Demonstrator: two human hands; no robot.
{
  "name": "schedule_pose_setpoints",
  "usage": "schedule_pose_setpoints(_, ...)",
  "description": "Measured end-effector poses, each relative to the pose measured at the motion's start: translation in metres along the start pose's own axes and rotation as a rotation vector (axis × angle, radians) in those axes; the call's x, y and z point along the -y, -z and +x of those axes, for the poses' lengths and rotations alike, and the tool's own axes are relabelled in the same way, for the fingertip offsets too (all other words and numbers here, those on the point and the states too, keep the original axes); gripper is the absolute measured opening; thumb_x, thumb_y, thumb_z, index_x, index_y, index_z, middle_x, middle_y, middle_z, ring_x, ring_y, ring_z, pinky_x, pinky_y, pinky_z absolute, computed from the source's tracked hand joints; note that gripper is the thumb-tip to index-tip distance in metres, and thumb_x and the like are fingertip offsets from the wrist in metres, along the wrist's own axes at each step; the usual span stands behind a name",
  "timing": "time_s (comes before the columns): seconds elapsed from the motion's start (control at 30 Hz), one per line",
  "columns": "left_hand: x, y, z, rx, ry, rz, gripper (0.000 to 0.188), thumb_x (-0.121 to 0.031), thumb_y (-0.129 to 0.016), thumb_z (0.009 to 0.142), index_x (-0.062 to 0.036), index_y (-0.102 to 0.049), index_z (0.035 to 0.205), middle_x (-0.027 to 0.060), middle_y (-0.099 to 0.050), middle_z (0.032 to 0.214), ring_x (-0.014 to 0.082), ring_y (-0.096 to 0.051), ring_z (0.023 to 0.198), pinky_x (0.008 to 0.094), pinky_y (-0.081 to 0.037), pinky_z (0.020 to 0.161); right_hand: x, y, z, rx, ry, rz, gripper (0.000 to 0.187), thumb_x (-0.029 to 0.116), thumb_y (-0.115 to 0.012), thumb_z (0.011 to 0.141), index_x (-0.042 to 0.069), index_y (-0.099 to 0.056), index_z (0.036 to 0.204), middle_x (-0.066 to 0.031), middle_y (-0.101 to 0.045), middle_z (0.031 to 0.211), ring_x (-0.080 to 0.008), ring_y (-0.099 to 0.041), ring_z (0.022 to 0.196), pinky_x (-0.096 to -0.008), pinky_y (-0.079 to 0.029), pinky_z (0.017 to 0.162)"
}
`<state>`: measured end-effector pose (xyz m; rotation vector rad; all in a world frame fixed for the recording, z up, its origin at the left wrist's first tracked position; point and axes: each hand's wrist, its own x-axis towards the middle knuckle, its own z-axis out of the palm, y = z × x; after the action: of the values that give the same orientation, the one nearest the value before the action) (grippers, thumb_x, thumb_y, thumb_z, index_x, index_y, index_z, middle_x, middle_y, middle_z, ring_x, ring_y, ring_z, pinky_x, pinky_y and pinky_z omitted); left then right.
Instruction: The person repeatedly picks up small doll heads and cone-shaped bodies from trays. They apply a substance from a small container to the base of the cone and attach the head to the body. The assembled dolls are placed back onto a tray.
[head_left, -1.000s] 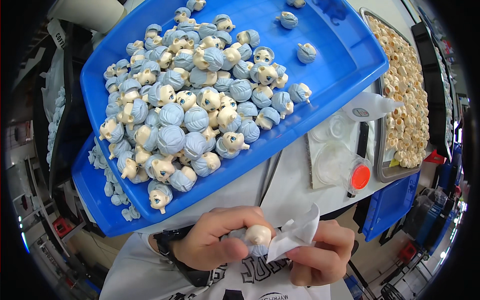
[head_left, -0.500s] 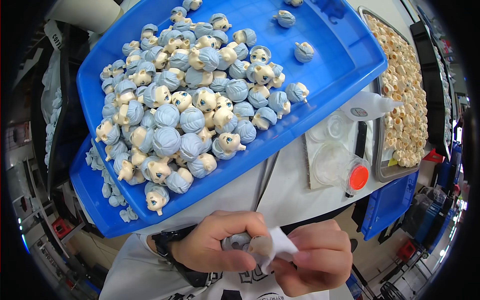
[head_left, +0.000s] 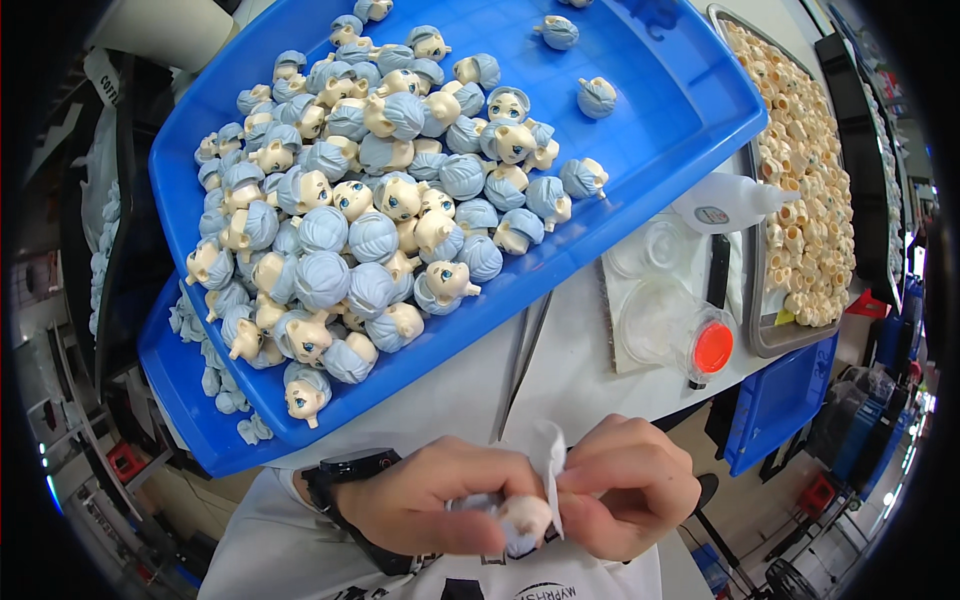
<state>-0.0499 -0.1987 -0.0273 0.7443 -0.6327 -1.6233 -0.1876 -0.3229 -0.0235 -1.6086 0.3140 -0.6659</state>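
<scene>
My left hand point(head_left: 440, 500), with a dark watch on its wrist, is closed round a doll head point(head_left: 522, 518). The head's pale skin-coloured part and some blue-grey hair show past the fingers; the rest is hidden in the palm. My right hand point(head_left: 625, 485) pinches a white cloth or tissue point(head_left: 548, 465), which hangs upright right beside the doll head. Beyond both hands stands a large blue tray point(head_left: 680, 155). Piled in it are many doll heads point(head_left: 370, 235) with blue-grey hair and painted blue eyes.
A second blue tray point(head_left: 170, 400) with blue-grey hair pieces sits under the first at left. On the right are a white squeeze bottle point(head_left: 728, 203), a clear jar with a red lid point(head_left: 711, 347), and a metal tray point(head_left: 768, 340) of beige parts. A lower blue bin point(head_left: 785, 405) stands beyond the table edge.
The white cloth has gone from lying bunched over the doll head to standing upright beside it. The doll head has turned and dropped slightly in my left hand.
</scene>
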Motion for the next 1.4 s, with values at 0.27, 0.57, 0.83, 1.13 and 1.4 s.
schedule_pose_setpoints(0.27, -0.001, -0.005, 0.001, -0.159, 0.079, 0.115, 0.066, -0.061, -0.044, 0.079, 0.0046, -0.054, 0.087, 0.0094, -0.058, 0.081, 0.0151, -0.055, 0.064, 0.0252, -0.041, 0.055, 0.000, -0.005, 0.004, -0.015, 0.041, 0.090, 0.017, 0.001, -0.066, 0.061, -0.004, -0.058, 0.075, -0.0112, -0.056, 0.068, -0.0145, -0.051, 0.052, -0.0224, -0.036, 0.047)
schedule_pose_setpoints(0.57, 0.003, 0.000, 0.000, -0.063, -0.019, 0.088, 0.046, -0.045, -0.046, 0.087, -0.0001, -0.050, 0.093, 0.0040, -0.056, 0.082, 0.0107, -0.051, 0.069, 0.0237, -0.041, 0.061, -0.005, -0.007, -0.002, -0.015, 0.017, 0.077, 0.015, 0.001, -0.064, 0.064, -0.002, -0.055, 0.076, -0.0115, -0.055, 0.070, -0.0119, -0.046, 0.052, -0.0218, -0.034, 0.048)
schedule_pose_setpoints(0.83, -0.001, -0.005, -0.004, -0.151, 0.084, -0.092, 0.067, -0.060, -0.036, 0.082, 0.0041, -0.054, 0.081, 0.0092, -0.054, 0.067, 0.0155, -0.050, 0.058, 0.0266, -0.038, 0.052, -0.009, -0.011, -0.005, -0.073, 0.019, 0.068, 0.013, 0.005, -0.063, 0.067, 0.000, -0.054, 0.075, -0.0102, -0.052, 0.069, -0.0113, -0.043, 0.052, -0.0225, -0.033, 0.049)
schedule_pose_setpoints(1.13, 0.000, -0.003, -0.004, -0.080, 0.056, -0.053, 0.063, -0.059, -0.035, 0.084, 0.0015, -0.051, 0.088, 0.0058, -0.055, 0.076, 0.0116, -0.050, 0.063, 0.0227, -0.039, 0.055, -0.010, -0.016, -0.006, -0.115, 0.059, -0.176, 0.019, 0.010, -0.047, 0.081, -0.005, -0.058, 0.083, -0.0128, -0.052, 0.074, -0.0165, -0.047, 0.059, -0.0262, -0.036, 0.053)
schedule_pose_setpoints(1.4, 0.022, 0.005, -0.004, -0.062, -0.251, -0.186, 0.060, -0.059, -0.044, 0.080, -0.0007, -0.049, 0.093, 0.0059, -0.052, 0.081, 0.0127, -0.047, 0.060, 0.0227, -0.037, 0.052, -0.009, -0.010, 0.004, 0.105, -0.004, -0.395, 0.028, 0.016, -0.047, 0.081, -0.003, -0.061, 0.095, -0.0231, -0.053, 0.106, -0.0349, -0.051, 0.098, -0.0407, -0.041, 0.082)
